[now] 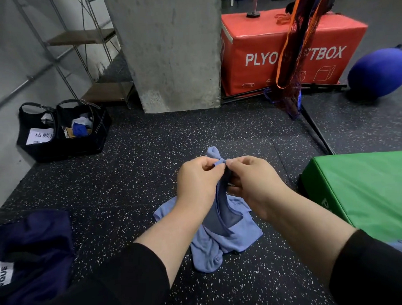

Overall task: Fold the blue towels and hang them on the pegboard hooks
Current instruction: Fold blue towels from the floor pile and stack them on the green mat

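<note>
While a dark blue garment (pixel 32 245) lies at the floor's near-left corner and two black bags (pixel 62 132) stand against the left wall, the left hand (pixel 197 184) pinches the top edge of a blue towel (pixel 223 229) over the middle of the speckled floor (pixel 132 182). Just beside it, almost touching, the right hand (pixel 253 184) pinches the same edge with curled fingers. From both hands the towel hangs crumpled, its lower part bunched on the floor. Behind stand a concrete pillar (pixel 173 50) and a red plyo box (pixel 283 51); a green box (pixel 365 190) sits at the right edge.
</note>
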A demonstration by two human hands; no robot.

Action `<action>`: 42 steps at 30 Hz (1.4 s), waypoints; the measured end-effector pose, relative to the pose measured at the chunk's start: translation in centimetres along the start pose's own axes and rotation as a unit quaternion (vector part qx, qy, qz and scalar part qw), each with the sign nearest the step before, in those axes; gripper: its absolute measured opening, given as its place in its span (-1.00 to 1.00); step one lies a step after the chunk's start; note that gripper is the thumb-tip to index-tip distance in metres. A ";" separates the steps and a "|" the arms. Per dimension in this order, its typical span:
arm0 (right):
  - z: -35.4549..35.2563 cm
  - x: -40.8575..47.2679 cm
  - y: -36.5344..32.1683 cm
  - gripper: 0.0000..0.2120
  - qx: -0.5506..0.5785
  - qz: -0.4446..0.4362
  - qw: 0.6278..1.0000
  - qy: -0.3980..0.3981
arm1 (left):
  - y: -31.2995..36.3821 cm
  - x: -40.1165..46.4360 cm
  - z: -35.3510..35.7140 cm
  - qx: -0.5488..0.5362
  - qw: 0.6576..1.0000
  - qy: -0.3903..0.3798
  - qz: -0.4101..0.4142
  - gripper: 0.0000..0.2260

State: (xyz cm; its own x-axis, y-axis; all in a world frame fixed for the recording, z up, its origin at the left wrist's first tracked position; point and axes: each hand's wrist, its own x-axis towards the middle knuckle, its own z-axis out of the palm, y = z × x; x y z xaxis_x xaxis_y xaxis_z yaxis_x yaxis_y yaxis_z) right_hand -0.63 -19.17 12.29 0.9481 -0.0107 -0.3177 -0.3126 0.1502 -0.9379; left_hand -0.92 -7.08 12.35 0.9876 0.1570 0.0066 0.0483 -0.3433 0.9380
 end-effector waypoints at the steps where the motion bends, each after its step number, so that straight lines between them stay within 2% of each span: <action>1: -0.1 0.0 0.0 -0.78 0.004 -0.005 1.000 -0.002 | 0.0 0.0 0.0 0.015 1.000 -0.006 0.022 -0.91; 4: -0.4 0.0 -0.1 -0.78 0.028 -0.003 0.999 -0.014 | -0.3 -0.4 0.4 0.083 0.990 -0.072 0.089 -0.87; 7: -1.2 0.7 -0.3 -0.86 0.005 -0.004 1.000 0.030 | -0.3 -0.8 0.6 0.098 0.977 -0.159 0.102 -0.74; 9: -2.2 1.3 -0.4 -0.88 -0.036 -0.009 0.998 0.056 | -0.4 -0.6 0.1 0.131 0.976 -0.139 0.104 -0.71; 10: -2.6 1.4 -0.6 -0.85 -0.066 -0.014 0.996 0.058 | -0.3 -0.2 -0.4 0.148 0.979 -0.095 0.102 -0.70; 12: -3.1 1.3 -1.2 -0.80 -0.143 -0.032 0.988 0.052 | -0.3 0.9 -1.8 0.173 0.978 -0.014 0.120 -0.81; 13: -3.3 1.4 -1.3 -0.78 -0.179 -0.047 0.982 0.039 | -0.3 1.3 -2.5 0.202 0.969 -0.022 0.137 -0.86; 15: -3.4 1.2 -1.6 -0.78 -0.234 -0.078 0.969 0.000 | -0.2 1.9 -3.6 0.313 0.930 -0.117 0.154 -0.43; 16: -3.5 1.1 -1.7 -0.76 -0.257 -0.092 0.962 -0.014 | -0.4 2.1 -3.6 0.368 0.905 -0.159 0.141 -0.27; 17: -3.6 1.1 -1.8 -0.75 -0.277 -0.106 0.955 -0.025 | -0.7 2.0 -3.5 0.397 0.889 -0.185 0.133 -0.21; 18: -3.7 1.0 -2.0 -0.75 -0.294 -0.115 0.948 -0.038 | -1.1 1.9 -3.4 0.406 0.883 -0.200 0.125 -0.25; 19: -3.8 0.9 -2.1 -0.76 -0.312 -0.123 0.940 -0.055 | -1.5 2.0 -3.2 0.385 0.893 -0.198 0.123 -0.38; 21: -4.1 0.8 -2.4 -0.76 -0.362 -0.134 0.919 -0.087 | -1.8 2.0 -3.1 0.342 0.912 -0.179 0.136 -0.76; 22: -4.2 0.9 -2.4 -0.75 -0.387 -0.140 0.907 -0.086 | -1.8 1.9 -3.2 0.332 0.917 -0.168 0.140 -0.80; 30: -4.0 1.3 -2.6 -0.72 -0.442 -0.198 0.874 0.018 | 0.5 2.1 -4.3 0.326 0.924 -0.075 0.183 -0.76; 35: -4.0 1.1 -2.5 -0.72 -0.451 -0.194 0.871 -0.011 | 0.3 2.3 -5.1 0.355 0.915 -0.126 0.143 -0.76; 38: -4.1 1.1 -2.4 -0.73 -0.435 -0.200 0.878 -0.010 | 0.4 2.1 -5.0 0.343 0.921 -0.130 0.130 -0.69; 41: -4.1 0.9 -2.5 -0.73 -0.415 -0.214 0.884 -0.015 | 0.7 1.8 -4.5 0.340 0.924 -0.128 0.115 -0.73; 42: -4.0 0.9 -2.5 -0.74 -0.412 -0.219 0.884 -0.016 | 0.6 1.7 -4.3 0.340 0.925 -0.130 0.110 -0.67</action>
State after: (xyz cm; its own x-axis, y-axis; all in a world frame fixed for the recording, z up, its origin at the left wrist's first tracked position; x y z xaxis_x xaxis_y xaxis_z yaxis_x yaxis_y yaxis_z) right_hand 0.75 -23.53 13.84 0.9856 0.1413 0.0931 0.1622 -0.6327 -0.7572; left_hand 0.16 -3.06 14.45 0.9829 -0.1840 0.0055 -0.1633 -0.8574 0.4880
